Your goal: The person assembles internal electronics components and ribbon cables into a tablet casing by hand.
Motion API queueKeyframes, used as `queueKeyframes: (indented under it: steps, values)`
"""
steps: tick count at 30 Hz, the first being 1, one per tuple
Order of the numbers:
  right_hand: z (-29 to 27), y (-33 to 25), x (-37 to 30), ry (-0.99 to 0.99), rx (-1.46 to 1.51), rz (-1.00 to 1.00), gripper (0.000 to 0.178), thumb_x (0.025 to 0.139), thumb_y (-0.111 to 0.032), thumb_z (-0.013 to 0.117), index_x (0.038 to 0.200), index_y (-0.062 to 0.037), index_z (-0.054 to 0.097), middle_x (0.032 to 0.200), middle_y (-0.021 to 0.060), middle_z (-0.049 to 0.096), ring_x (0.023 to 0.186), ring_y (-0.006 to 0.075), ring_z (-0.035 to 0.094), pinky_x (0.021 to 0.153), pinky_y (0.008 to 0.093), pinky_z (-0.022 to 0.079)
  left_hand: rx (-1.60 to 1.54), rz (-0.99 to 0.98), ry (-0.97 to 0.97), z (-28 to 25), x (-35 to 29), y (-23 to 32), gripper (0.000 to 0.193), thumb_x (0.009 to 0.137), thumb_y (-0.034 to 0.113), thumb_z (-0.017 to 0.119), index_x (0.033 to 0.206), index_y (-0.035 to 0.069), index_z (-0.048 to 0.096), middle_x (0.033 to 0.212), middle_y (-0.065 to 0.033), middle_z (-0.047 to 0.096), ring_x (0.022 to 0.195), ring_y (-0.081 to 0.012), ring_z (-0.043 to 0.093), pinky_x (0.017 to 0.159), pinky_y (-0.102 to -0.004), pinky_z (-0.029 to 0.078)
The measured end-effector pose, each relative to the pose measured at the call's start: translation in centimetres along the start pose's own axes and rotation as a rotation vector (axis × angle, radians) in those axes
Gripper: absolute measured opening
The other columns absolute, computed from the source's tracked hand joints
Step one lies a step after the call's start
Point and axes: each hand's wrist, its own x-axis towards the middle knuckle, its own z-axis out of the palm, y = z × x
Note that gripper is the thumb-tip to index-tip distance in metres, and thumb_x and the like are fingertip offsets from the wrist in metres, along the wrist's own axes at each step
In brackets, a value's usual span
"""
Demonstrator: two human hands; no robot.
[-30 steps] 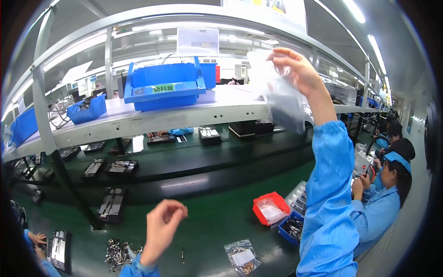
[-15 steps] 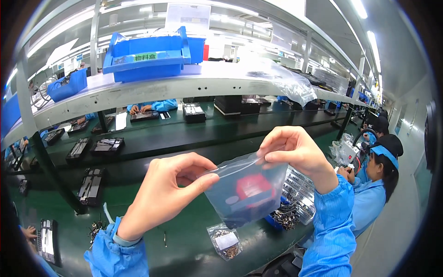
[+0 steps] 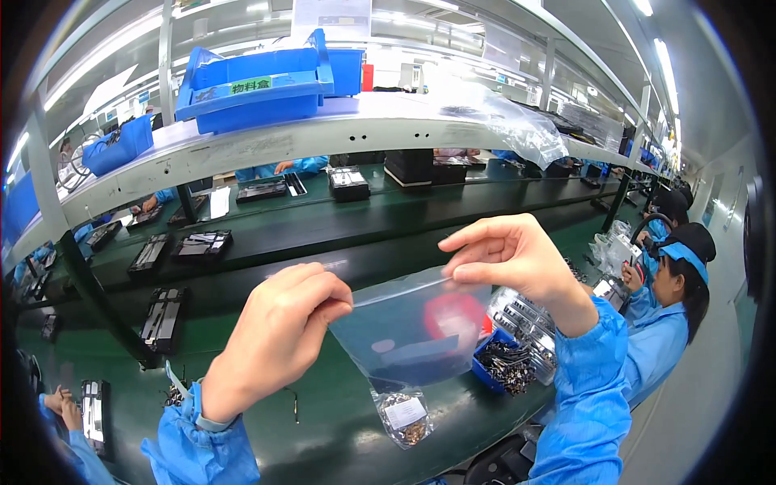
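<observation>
A clear flat plastic bag (image 3: 388, 323) hangs tilted above the bench between my hands. My left hand (image 3: 279, 331) is closed in a pinch on its upper left corner. On the upper edge toward the right, my right hand (image 3: 517, 263) grips the film near the thumb tip, its index finger raised a little. Something red shows through the film and partly past its right side. Just below the bag lies a small clear packet (image 3: 406, 418) of small metal parts with a white label.
To the right, a blue bin (image 3: 505, 368) of small dark parts stands beside clear trays (image 3: 529, 323). A shelf (image 3: 307, 149) with blue bins (image 3: 259, 89) spans the far side. Black devices (image 3: 164, 319) lie on the green bench at left. A co-worker (image 3: 667, 307) sits at right.
My left hand has turned and moved slightly left, its fingers now closed tighter on the bag's corner. The bag is stretched wider, and the view has shifted a little.
</observation>
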Motion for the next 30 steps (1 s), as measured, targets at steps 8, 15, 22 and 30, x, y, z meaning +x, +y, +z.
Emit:
queueKeyframes:
  steps: [8,15,22,30]
  values:
    - [3.3,0.4,-0.4,0.112,-0.314,-0.361,0.025,0.085,0.005,0.065,0.11,0.0038,0.065,0.088,0.0116,0.071,0.087,0.0134,0.069,0.078,0.0246,0.055,-0.103,-0.037,-0.001,0.6,0.5,1.1,0.014,0.077,0.005,0.071,0.09,0.002,0.068,0.084,-0.0123,0.067,0.077,-0.0285,0.061,0.069,-0.0357,0.048]
    - [3.2,0.6,-0.5,0.059,-0.271,-0.328,0.029,0.086,0.003,0.065,0.115,0.0031,0.063,0.092,0.0119,0.071,0.089,0.0135,0.068,0.079,0.0251,0.055,0.131,0.176,0.161,1.6,0.5,0.5,0.014,0.07,0.005,0.074,0.08,0.003,0.065,0.074,-0.0081,0.063,0.07,-0.0262,0.055,0.062,-0.0357,0.045]
    - [3.4,1.6,-0.3,-0.01,-0.267,-0.279,0.034,0.085,-0.002,0.068,0.118,-0.003,0.064,0.088,0.011,0.072,0.081,0.0109,0.067,0.075,0.026,0.055,0.13,0.2,0.09,1.7,0.3,0.6,0.012,0.071,0.01,0.074,0.077,0.006,0.064,0.074,-0.0055,0.062,0.071,-0.0255,0.055,0.064,-0.0346,0.042]
    - [5.0,1.6,-1.0,0.107,-0.935,-0.76,0.046,0.077,0.001,0.073,0.122,-0.0061,0.064,0.081,0.0075,0.072,0.07,0.0144,0.067,0.065,0.0266,0.054,0.211,0.247,0.105,3.0,0.7,1.4,0.014,0.074,0.017,0.073,0.075,0.009,0.061,0.069,-0.0011,0.059,0.072,-0.019,0.056,0.06,-0.0336,0.038]
